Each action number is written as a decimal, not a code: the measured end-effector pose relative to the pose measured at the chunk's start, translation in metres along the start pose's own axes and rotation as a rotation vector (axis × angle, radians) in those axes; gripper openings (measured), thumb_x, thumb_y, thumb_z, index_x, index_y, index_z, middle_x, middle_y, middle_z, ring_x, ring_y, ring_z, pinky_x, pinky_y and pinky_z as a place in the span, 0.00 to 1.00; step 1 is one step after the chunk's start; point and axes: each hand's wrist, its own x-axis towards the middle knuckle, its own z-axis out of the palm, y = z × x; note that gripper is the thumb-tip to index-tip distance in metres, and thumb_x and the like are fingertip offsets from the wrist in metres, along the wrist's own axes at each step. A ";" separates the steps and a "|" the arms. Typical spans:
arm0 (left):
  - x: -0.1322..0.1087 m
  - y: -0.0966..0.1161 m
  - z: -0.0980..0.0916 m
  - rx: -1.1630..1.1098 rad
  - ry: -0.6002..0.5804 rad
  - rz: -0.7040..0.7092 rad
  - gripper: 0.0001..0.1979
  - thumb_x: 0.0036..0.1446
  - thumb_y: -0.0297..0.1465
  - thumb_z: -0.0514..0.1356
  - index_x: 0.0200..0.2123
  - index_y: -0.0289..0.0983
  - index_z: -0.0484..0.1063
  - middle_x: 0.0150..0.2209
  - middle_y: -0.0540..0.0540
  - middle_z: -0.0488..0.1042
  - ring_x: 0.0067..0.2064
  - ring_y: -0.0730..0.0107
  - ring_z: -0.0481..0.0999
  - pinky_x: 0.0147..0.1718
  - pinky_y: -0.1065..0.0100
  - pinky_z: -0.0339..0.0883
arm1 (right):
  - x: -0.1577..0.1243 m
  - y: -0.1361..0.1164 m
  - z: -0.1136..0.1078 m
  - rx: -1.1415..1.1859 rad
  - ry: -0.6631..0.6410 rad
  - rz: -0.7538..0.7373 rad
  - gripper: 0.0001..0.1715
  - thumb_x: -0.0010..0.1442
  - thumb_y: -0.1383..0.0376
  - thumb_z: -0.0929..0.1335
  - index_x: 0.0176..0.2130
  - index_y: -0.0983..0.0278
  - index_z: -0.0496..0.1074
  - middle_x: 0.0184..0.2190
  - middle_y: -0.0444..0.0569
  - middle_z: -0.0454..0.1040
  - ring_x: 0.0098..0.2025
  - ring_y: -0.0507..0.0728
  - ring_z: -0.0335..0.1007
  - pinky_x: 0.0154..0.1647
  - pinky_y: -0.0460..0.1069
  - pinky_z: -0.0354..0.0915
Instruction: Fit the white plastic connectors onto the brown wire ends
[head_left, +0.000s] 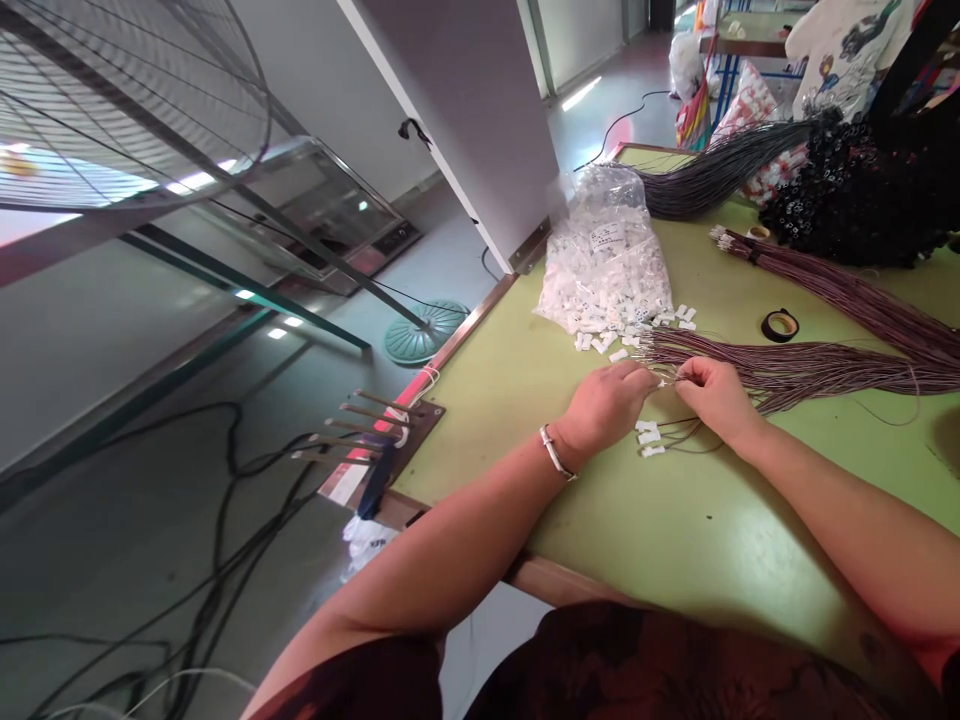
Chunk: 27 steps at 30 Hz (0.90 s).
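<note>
My left hand [609, 402] and my right hand [716, 395] meet over the green table [675, 520], fingers pinched together. Between them they hold thin brown wire ends and what looks like a small white connector [663, 381]. The wires belong to a long brown wire bundle [810, 362] that runs off to the right. A few wires fitted with white connectors [649, 438] lie just below my hands. A clear bag of white connectors [606, 262] stands behind my hands, with loose connectors [637, 328] spilled in front of it.
A roll of black tape [780, 325] lies right of the bag. More wire bundles [847, 290], a dark grey bundle [712, 175] and a heap of black parts [862, 195] fill the back right. A rack of metal pegs [367, 435] sticks out at the table's left edge. Cables cross the floor [225, 560].
</note>
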 end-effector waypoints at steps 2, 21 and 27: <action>-0.001 0.002 0.001 0.037 -0.033 0.006 0.09 0.59 0.30 0.53 0.31 0.36 0.72 0.31 0.43 0.74 0.34 0.69 0.72 0.36 0.68 0.67 | 0.000 0.003 0.000 -0.011 -0.012 -0.021 0.04 0.42 0.65 0.63 0.21 0.63 0.64 0.18 0.40 0.60 0.22 0.49 0.52 0.23 0.46 0.51; 0.005 0.000 0.004 -0.921 0.003 -0.549 0.09 0.47 0.31 0.65 0.32 0.31 0.75 0.24 0.48 0.75 0.25 0.75 0.74 0.31 0.70 0.71 | 0.000 0.007 -0.006 0.029 -0.025 -0.032 0.07 0.49 0.61 0.65 0.26 0.64 0.66 0.19 0.41 0.63 0.21 0.49 0.54 0.23 0.46 0.53; 0.007 -0.001 0.011 -0.969 0.075 -0.653 0.09 0.42 0.26 0.68 0.30 0.32 0.75 0.24 0.49 0.76 0.28 0.74 0.76 0.34 0.68 0.72 | -0.002 0.009 0.000 -0.050 -0.015 -0.103 0.07 0.51 0.61 0.64 0.27 0.63 0.66 0.21 0.43 0.66 0.22 0.50 0.56 0.24 0.46 0.54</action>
